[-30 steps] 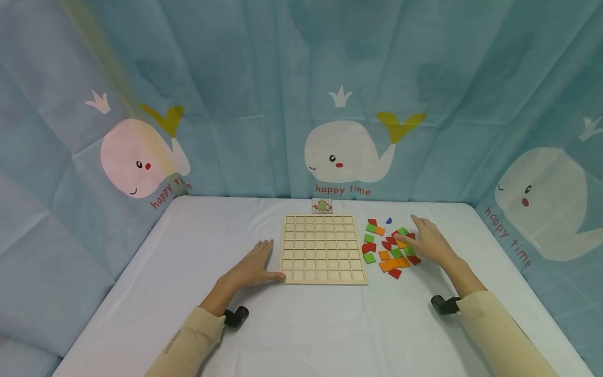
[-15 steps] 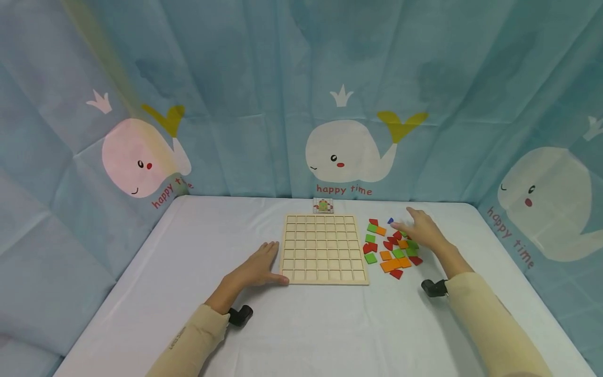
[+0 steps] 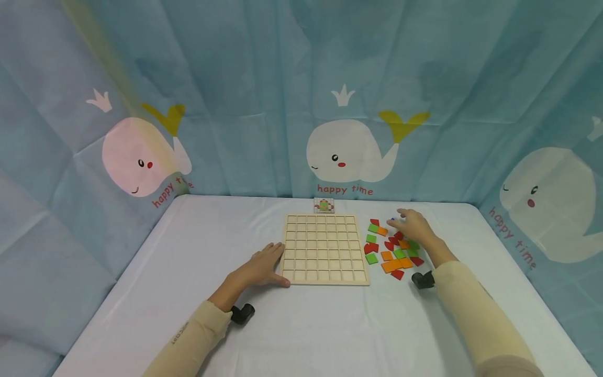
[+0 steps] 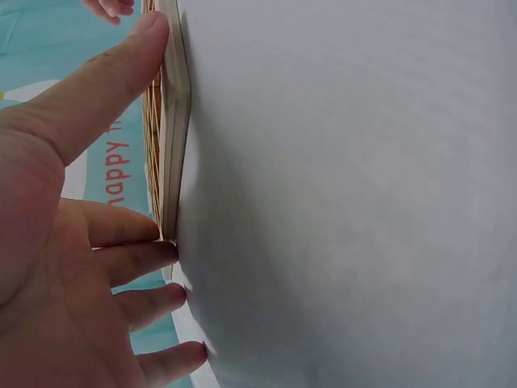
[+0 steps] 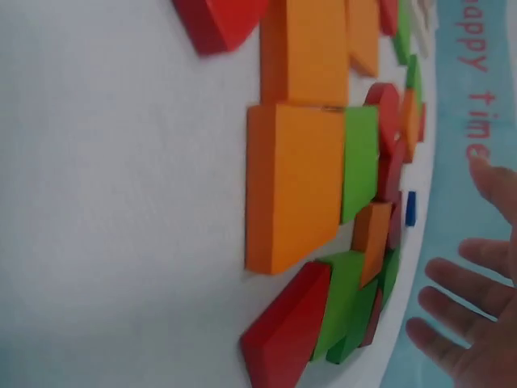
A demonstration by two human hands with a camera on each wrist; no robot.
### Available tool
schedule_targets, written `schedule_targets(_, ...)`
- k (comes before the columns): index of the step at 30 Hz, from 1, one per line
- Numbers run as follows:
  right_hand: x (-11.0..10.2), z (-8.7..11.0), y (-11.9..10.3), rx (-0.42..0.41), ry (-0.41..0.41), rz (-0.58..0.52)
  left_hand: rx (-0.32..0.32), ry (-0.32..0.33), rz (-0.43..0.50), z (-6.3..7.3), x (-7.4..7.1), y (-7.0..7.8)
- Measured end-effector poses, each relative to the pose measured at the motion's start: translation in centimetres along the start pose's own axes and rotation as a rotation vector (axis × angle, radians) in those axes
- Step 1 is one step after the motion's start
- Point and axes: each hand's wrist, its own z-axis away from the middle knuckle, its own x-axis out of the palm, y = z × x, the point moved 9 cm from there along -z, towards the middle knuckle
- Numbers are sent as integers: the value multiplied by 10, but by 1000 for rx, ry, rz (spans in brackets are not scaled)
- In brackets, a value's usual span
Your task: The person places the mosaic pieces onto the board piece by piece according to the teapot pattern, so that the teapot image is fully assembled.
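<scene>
Picking out a piece for a grid board. From where I stand, the left hand (image 3: 260,268) lies spread and relaxed along the board's left edge, thumb at the near corner; it seems to steady the grid board (image 3: 326,254) and grasps nothing. The right hand (image 3: 414,226) reaches with parted fingers, grasping nothing that I can see, close by a small blue piece (image 5: 411,208) at the far side of the loose pieces; whether it touches that piece I cannot tell. The step in hand appears to be taking up a first piece, since no cell is filled. The next move likely calls for pinching the blue piece between thumb and forefinger, clear of its neighbours, then carrying it leftward to the board; the small patterned card (image 3: 324,205) just beyond may serve as a guide.

Count: board, one, with seven rows of seven bare cells; card, one. On the white table (image 3: 325,330), right of the board: blue, one visible; green pieces (image 3: 371,258), at least six; orange pieces (image 5: 307,178), at least five, some abutting; red pieces (image 3: 397,275), about eight. The right hand and close crowding prevent exact totals.
</scene>
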Motion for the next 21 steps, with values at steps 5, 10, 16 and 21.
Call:
schedule_targets(5,-4,-4,-2,32,26,-16,0,-4,9,-1,-1,5)
schedule_targets(10,-2,-7,-3,72,18,-34,0,-10,14,-1,-1,5)
schedule_targets(16,2,-9,-4,122,32,-32,5,-22,3,-2,0,6)
schedule_targets(21,4,-11,-9,107,51,48,8,-26,-13,-1,-1,6)
